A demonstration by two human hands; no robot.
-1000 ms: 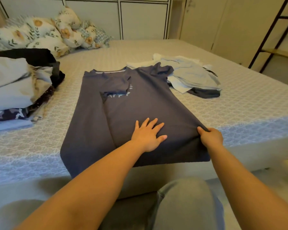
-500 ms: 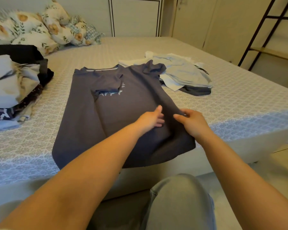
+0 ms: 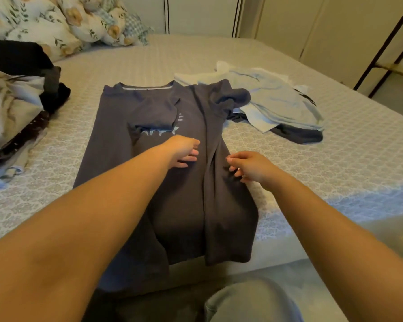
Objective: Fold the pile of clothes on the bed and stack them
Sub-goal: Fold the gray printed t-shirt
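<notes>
Matt soft grey cloth shirt [image 3: 186, 205], textured patterned bedspread [image 3: 335, 159], floral cotton pillows [image 3: 63, 22], dark metal rack [image 3: 386, 43]

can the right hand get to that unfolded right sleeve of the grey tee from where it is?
Probably yes. The right hand hovers over the grey tee, and the right sleeve lies exposed farther up, nothing between them.

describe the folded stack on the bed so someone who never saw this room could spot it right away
Start at the bed with its patterned cover. Right of the dark blue shirt spread in the middle lies the folded stack, flat and mostly pale blue with a dark piece at the bottom, unlike the bulky, jumbled unfolded pile at the left edge.
</notes>
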